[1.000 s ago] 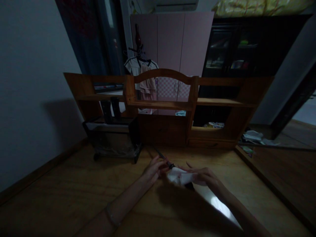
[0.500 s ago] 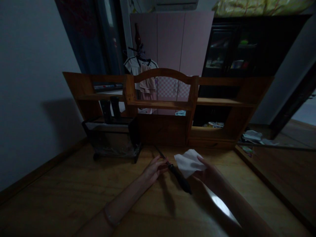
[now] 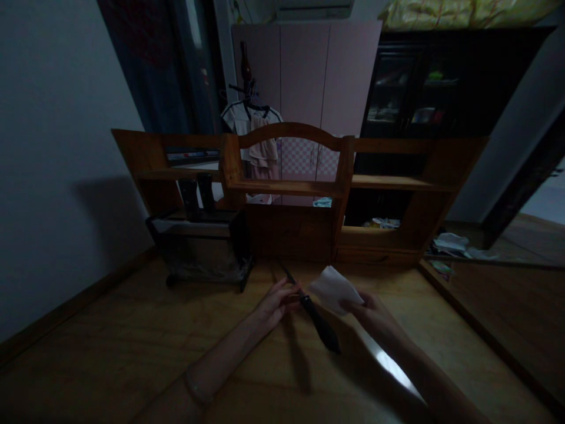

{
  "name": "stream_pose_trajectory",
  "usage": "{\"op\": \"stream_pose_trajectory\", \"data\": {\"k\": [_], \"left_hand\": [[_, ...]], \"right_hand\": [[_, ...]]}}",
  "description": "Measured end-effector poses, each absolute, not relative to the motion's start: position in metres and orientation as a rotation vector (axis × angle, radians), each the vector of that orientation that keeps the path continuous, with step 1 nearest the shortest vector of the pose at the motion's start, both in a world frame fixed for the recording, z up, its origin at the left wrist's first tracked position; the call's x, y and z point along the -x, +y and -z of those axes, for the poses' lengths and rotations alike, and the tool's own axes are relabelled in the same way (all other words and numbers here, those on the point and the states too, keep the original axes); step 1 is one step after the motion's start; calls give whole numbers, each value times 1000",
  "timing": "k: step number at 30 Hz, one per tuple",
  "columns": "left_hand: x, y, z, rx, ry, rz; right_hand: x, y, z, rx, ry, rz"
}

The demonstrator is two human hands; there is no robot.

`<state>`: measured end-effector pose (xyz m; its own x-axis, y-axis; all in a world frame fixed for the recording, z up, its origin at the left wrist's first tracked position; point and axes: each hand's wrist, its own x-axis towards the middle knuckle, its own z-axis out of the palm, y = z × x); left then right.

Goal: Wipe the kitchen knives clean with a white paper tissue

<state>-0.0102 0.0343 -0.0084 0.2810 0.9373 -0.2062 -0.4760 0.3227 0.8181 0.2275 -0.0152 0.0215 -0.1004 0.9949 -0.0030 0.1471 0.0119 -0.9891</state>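
Note:
My left hand (image 3: 279, 303) pinches a black-handled knife (image 3: 320, 327) near where the narrow blade meets the handle. The blade points away from me, seen almost edge-on, and the handle slants toward my right; its shadow falls on the wooden tabletop below. In my right hand (image 3: 368, 309) is a white paper tissue (image 3: 333, 288), which looks folded and is gripped at its right edge. The tissue is just right of the knife; whether they touch I cannot tell.
At the back left stands a dark knife block (image 3: 198, 247) with two black handles sticking up. A wooden shelf unit (image 3: 286, 187) runs along the table's far edge. A raised wooden rim (image 3: 477, 330) borders the right side, and a wall the left.
My right hand has shifted its grip on the tissue, which now looks flatter and folded over. The knife's handle end has tipped slightly down and left; my left hand is nearly still.

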Motion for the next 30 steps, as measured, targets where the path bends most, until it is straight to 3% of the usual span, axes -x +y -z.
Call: {"op": "stream_pose_trajectory", "data": {"k": [9, 23, 30], "left_hand": [[7, 38, 15, -716, 830, -1104], [5, 35, 14, -710, 786, -1190], [4, 35, 18, -693, 751, -1240]], "right_hand": [[-197, -39, -44, 893, -1461, -1626], [-199, -31, -28, 912, -1505, -1464], [-199, -31, -25, 954, -1417, -1641]]}}
